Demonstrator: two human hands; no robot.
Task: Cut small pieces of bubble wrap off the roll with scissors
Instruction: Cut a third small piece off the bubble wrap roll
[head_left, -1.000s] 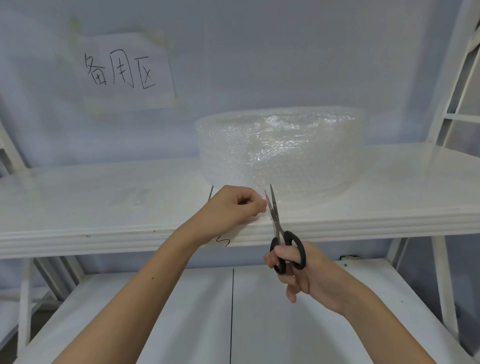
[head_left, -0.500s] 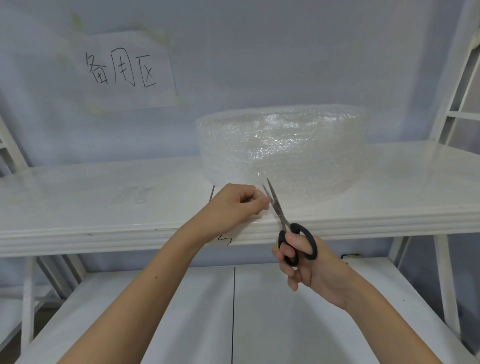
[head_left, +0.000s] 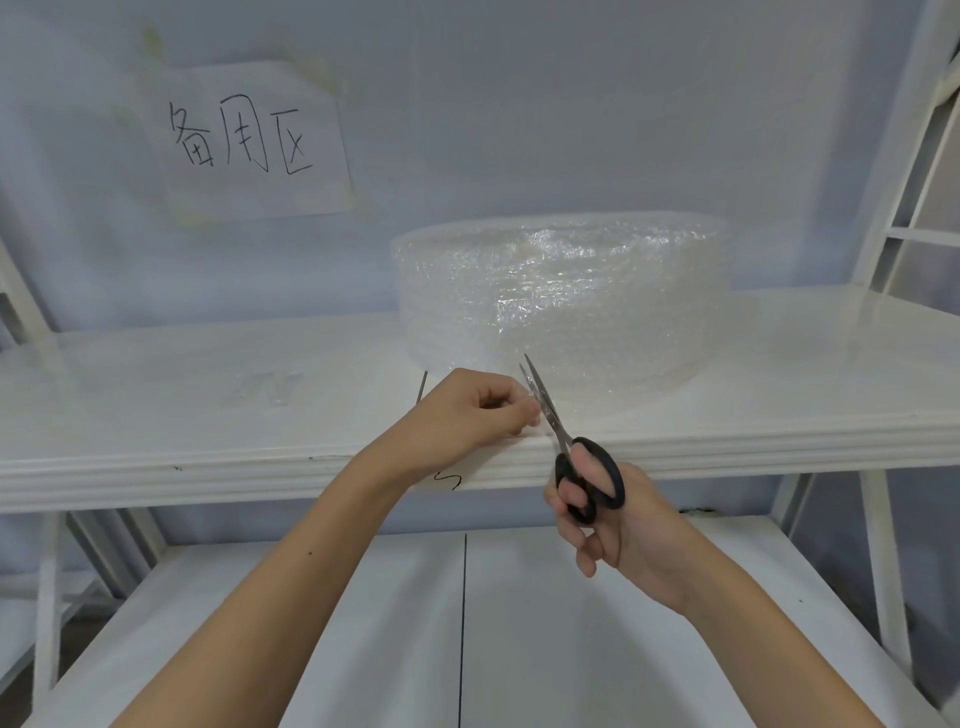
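1. The bubble wrap roll (head_left: 561, 296) is lying flat on the upper white shelf (head_left: 208, 410), toward its right half, with a loose clear flap trailing off the roll's front to the shelf edge.
2. The left hand (head_left: 467, 415) is sitting just in front of the roll, fingers (head_left: 522, 413) pinching that flap.
3. The scissors (head_left: 563, 441) are poking up right beside the left hand, blades slightly parted around the flap, tips nearly touching the roll.
4. The right hand (head_left: 613, 519) is gripping the black handles below the shelf edge, fingers curled through the loops.
5. Up left of the roll, a handwritten paper sign (head_left: 249, 140) is hanging taped on the wall.
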